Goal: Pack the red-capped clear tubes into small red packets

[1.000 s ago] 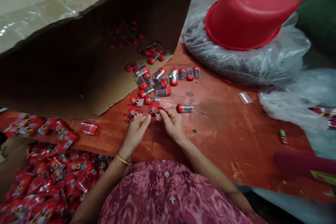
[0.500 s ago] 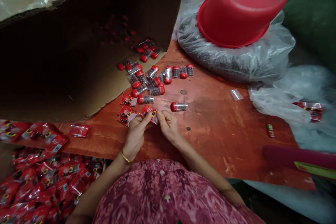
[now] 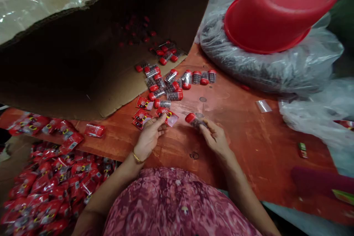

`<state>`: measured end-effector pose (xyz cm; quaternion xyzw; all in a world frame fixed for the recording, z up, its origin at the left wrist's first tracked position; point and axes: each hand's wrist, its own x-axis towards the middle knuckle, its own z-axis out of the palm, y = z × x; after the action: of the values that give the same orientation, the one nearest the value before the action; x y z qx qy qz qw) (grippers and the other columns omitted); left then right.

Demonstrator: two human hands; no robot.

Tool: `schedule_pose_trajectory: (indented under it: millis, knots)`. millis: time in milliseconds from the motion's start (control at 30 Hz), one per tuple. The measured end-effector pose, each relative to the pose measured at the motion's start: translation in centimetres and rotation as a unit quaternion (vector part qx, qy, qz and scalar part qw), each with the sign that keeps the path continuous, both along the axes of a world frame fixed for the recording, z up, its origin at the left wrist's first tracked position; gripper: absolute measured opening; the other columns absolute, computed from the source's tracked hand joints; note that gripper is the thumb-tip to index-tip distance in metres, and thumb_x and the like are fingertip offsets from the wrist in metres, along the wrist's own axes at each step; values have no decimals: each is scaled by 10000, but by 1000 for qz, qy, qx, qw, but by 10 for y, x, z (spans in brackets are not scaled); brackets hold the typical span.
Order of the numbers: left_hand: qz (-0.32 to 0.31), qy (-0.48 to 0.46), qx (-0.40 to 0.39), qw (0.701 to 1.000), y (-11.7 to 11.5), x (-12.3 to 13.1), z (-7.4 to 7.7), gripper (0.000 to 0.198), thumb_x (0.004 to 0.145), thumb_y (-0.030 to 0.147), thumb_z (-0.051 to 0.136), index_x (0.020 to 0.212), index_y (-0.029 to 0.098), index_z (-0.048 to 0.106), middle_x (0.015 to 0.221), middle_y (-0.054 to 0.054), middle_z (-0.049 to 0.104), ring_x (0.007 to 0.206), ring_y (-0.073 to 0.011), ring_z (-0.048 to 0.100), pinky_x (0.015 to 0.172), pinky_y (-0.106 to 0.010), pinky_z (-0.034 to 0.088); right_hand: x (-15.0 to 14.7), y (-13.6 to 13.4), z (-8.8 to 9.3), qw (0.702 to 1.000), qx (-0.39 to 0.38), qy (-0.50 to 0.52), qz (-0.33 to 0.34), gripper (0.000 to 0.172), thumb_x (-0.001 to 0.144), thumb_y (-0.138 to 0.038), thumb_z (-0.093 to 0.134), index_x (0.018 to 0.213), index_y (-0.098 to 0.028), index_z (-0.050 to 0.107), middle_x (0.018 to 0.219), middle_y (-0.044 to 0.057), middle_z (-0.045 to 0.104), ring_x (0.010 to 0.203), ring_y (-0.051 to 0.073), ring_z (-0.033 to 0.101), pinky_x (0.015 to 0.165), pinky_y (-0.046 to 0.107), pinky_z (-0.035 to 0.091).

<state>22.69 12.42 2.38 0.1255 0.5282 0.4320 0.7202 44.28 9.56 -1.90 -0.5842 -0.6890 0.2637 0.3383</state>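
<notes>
Between thumb and fingers, my left hand [image 3: 151, 135] pinches a small red printed plastic packet [image 3: 169, 117]. My right hand [image 3: 217, 137] grips one end of a clear capsule-shaped jar with a red cap [image 3: 190, 118] and dark balls inside, tilted over the table. The two hands are apart, with the jar's red cap pointing toward the packet. Just left of the held packet lie a few more flat red packets [image 3: 142, 115]. Several similar jars [image 3: 174, 86] are scattered beyond them on the table, and one jar [image 3: 163, 103] rests close behind my left fingers.
A large cardboard box [image 3: 116, 99] opens toward me at the left, with more jars inside. Filled red packets [image 3: 55, 180] are heaped below the table's left edge. An upturned red bucket [image 3: 271, 18] stands on a clear bag [image 3: 265, 73]. A small green-and-red item [image 3: 302, 150] lies right.
My right hand has left the packet, moved right and picked up the lone jar from the table. My left hand still pinches the packet. The camera view has shifted left.
</notes>
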Motion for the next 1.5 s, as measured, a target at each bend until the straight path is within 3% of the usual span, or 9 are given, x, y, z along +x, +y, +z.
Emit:
schedule_pose_trajectory:
  millis: [100,233,367,533,933,1133,1500]
  knots:
    - [-11,24,19,999,-1,0,0,415,435,425,831,657,147,617,578,18,639,512,-78,563,523,-189,439,-20,-16,18,989,-46,140,22,240,860,-325,434,908,-182,620,695,8,618,578,135,548,528,226,437]
    - [-34,54,43,997,-3,0,3,420,449,481,807,608,140,620,568,9,627,522,-85,555,525,-195,425,-35,-18,29,975,-71,211,14,196,815,-310,483,828,-181,631,680,10,619,602,137,556,542,222,443]
    - [-52,86,96,990,-6,2,-1,419,493,515,776,579,129,636,539,11,601,512,-82,516,552,-215,417,-42,-13,31,965,-99,241,13,181,791,-304,503,811,-178,631,658,2,613,558,124,534,519,219,431]
    - [-3,167,175,970,-6,-3,-13,378,586,490,737,551,129,630,534,26,570,532,-72,464,543,-208,350,-45,-18,34,959,-131,250,-3,188,772,-299,503,799,-170,637,642,-1,616,549,122,532,515,221,421]
    - [-36,185,171,967,-6,-5,-13,417,589,514,719,494,132,583,483,41,482,495,-65,376,508,-217,288,-49,-17,33,949,-141,279,-32,178,726,-314,546,794,-181,643,622,-14,598,516,110,496,492,217,387]
    - [-43,275,208,938,-7,-7,-18,417,641,501,685,479,137,567,476,47,440,503,-69,350,504,-224,255,-46,-23,19,887,-276,368,-38,271,724,-397,550,824,-165,649,528,-17,554,414,101,451,401,204,345]
    - [-68,181,169,966,-6,-7,-19,379,605,488,720,534,129,620,513,28,530,522,-76,423,547,-222,335,-53,-19,24,931,-185,310,-48,206,730,-343,535,808,-174,623,519,-45,509,437,86,424,431,201,351]
